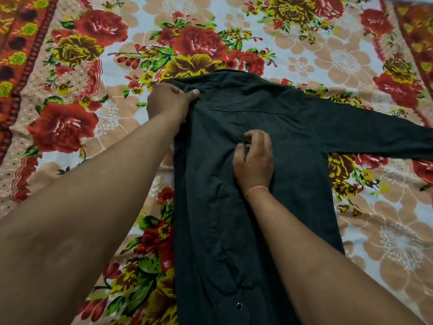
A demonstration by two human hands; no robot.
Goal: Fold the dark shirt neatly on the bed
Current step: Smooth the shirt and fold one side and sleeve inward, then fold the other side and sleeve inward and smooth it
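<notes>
Floral bed [70,127] carrying dark shirt [269,207] back-up; left hand [168,102] gripping shoulder fold, right hand [254,158] pinching mid-back cloth; right sleeve [375,134] likely needing folding next.

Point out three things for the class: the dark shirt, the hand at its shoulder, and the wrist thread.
dark shirt [257,231]: head view, middle of the back panel.
left hand [167,103]: head view, back of the hand, at the shirt's shoulder.
wrist thread [255,190]: head view, its middle, on the right wrist.
</notes>
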